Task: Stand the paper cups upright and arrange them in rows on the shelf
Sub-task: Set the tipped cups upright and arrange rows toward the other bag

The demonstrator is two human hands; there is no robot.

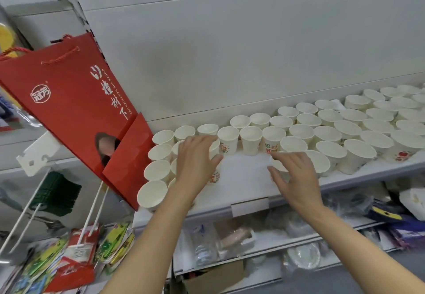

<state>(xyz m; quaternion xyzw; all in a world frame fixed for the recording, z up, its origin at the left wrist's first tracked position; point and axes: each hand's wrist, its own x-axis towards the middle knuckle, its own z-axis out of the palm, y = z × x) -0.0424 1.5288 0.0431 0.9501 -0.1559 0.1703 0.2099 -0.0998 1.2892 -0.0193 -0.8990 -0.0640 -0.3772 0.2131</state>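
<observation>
Several white paper cups [250, 139] stand upright in rows on the white shelf [243, 181], some with red and green print. A column of cups [156, 170] runs down the shelf's left end. More rows [377, 119] fill the right side. My left hand [195, 165] curls over the second column from the left, fingers and thumb closed round one cup [215, 150]. My right hand [296, 176] is just right of a bare gap in the front rows, and its thumb and forefinger pinch the rim of a cup [279, 165].
A red paper gift bag [76, 109] leans against the shelf's left end, touching the cups there. A label holder [249, 206] sits on the shelf's front edge. Below are shelves of plastic-wrapped goods [230, 243]. Packets on white hooks [80, 254] hang at the lower left.
</observation>
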